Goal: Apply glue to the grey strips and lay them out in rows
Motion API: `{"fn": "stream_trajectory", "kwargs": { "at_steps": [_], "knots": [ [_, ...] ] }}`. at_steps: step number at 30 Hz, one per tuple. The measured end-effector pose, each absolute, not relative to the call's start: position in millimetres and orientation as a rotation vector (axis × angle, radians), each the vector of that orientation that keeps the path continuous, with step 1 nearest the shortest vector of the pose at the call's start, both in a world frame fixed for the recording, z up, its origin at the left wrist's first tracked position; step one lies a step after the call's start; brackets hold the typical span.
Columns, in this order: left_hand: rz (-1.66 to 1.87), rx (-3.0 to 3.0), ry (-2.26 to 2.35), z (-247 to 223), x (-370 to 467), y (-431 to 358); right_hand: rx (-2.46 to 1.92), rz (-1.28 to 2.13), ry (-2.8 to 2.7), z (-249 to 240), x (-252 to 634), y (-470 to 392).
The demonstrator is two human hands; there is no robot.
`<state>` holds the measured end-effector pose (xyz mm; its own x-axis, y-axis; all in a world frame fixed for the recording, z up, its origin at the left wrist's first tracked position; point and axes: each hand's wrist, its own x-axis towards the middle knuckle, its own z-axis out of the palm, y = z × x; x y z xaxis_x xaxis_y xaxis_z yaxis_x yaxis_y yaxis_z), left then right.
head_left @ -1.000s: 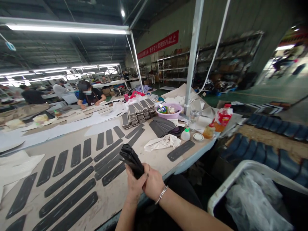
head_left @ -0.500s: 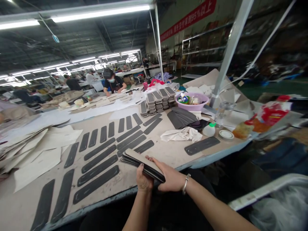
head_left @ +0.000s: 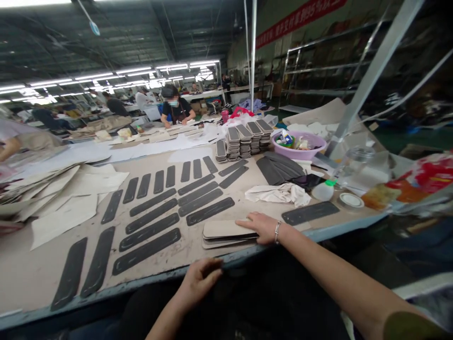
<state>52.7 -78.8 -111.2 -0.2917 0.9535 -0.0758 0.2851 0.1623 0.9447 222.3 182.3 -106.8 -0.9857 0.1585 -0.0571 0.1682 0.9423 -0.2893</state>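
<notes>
A stack of rounded strips (head_left: 226, 230), pale side up, lies at the table's front edge. My right hand (head_left: 262, 227) grips its right end, with a finger stretched across the top; the thumb is partly hidden. My left hand (head_left: 201, 279) is empty just in front of the edge, fingers loosely bent and the thumb apart. Many dark grey strips (head_left: 146, 252) with shiny, wet-looking borders are spread in rows to the left and behind the stack. One more dark strip (head_left: 310, 213) lies to the right.
Stacked strips (head_left: 244, 139) stand behind, beside a purple basin (head_left: 300, 147). A crumpled cloth (head_left: 278, 193), a green-capped bottle (head_left: 323, 190) and a round lid (head_left: 350, 200) are at the right. Pale sheets (head_left: 67, 203) cover the left; a metal post (head_left: 375, 80) rises at right. A co-worker (head_left: 175, 108) works farther back.
The stack, held in both hands before, now lies on the table. My left hand has let go and moved down to the edge; my right hand stays on the stack's end.
</notes>
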Motion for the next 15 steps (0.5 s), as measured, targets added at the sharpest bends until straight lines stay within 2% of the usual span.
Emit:
{"fn": "stream_trajectory", "kwargs": {
  "at_steps": [3,7,9,15],
  "knots": [
    [1.284,1.454,2.042,-114,34,-70,0.178,-0.401,3.042,-113,221,177],
    [0.727,1.635,2.178,-120,12,-49,0.155,-0.285,3.07,-139,217,195],
    [0.574,1.633,2.169,-125,7,-41,0.121,-0.27,3.126,-152,214,208],
    [0.57,1.633,2.156,-140,14,-28,0.133,-0.164,3.177,-152,223,213]
  ]
}}
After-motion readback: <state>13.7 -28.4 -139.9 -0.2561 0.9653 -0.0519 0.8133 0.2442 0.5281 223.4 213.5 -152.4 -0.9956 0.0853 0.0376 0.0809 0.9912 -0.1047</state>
